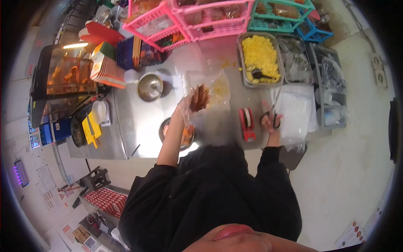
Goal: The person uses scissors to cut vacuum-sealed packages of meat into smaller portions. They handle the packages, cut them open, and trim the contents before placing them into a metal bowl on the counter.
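My left hand, in a clear plastic glove, grips a bunch of flat reddish-brown food pieces above the steel table. Beneath my left forearm is a round bowl of orange-pink food, partly covered by the arm. On the right, my right hand has its fingers at the black handles of the scissors, whose blades point away from me. A red tape dispenser stands just left of them. Past my left hand lies a stained clear plastic sheet or bag.
A clear tub of yellow chopped food holds a black scoop. White plastic bags lie at the right, beside a grey bin. A steel bowl stands left; pink baskets line the back. A heated display case is far left.
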### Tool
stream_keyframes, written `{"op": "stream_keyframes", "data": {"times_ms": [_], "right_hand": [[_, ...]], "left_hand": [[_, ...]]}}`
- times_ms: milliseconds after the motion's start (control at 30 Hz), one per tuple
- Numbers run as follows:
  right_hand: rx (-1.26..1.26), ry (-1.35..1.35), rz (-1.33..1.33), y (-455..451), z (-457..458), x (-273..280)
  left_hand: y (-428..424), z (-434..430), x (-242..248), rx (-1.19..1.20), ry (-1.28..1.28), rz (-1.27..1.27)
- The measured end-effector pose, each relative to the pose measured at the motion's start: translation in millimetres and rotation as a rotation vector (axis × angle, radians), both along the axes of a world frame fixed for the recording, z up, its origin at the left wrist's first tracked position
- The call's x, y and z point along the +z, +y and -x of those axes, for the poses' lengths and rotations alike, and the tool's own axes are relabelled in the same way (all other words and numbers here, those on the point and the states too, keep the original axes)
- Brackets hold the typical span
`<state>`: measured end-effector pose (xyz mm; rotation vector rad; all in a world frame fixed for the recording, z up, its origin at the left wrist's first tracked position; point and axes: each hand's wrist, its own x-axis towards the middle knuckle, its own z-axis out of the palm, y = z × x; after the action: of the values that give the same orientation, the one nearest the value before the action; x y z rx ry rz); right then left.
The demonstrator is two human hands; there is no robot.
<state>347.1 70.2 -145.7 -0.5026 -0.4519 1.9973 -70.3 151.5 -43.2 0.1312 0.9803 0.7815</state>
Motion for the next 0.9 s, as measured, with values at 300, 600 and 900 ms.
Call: {"op": "stream_keyframes", "data": {"times_ms": [300, 600, 900], "right_hand": [[-0.144, -0.224, 0.344, -33, -10, -40], [-0.012, -0.148, 0.452, -39, -25, -43], [0.273, 0.052, 0.401, -41, -28, -52]], "left_hand": [[271, -41, -59, 0.051, 0.081, -0.442], [375, -16, -152, -0.147, 1.738, -0.568], [247, -110, -64, 0.008, 1.57, -1.11]]}}
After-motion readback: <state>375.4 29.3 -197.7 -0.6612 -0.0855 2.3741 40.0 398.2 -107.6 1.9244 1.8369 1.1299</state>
